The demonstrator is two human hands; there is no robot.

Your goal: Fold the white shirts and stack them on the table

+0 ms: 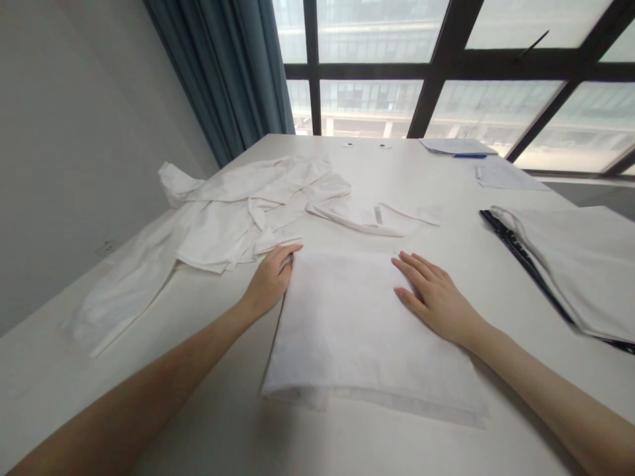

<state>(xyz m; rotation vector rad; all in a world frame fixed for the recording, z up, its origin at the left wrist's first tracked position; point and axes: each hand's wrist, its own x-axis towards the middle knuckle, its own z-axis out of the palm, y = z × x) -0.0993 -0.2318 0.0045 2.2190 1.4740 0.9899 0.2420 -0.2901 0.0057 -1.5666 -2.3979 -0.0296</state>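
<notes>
A folded white garment (357, 317) lies flat in front of me, a neat rectangle with its layered hem towards me. My left hand (270, 277) is at its far left corner, the fingers bent and closed on the edge, with the thumb beside them. Across the far right part, my right hand (431, 294) rests palm down, fingers stretched out and slightly spread, pressing on the fabric. Just beyond my left hand is a crumpled white garment (218, 228) with its long parts spread out. A thin white fabric strip (357, 225) extends from the heap behind the folded one.
The white table (198, 383) reaches to the window. At right, folded white fabric (580, 258) lies on a black sheet or bag (530, 264). Papers (456, 146) and a blue pen (469, 156) are at the far right. A blue curtain (228, 73) hangs behind the left side.
</notes>
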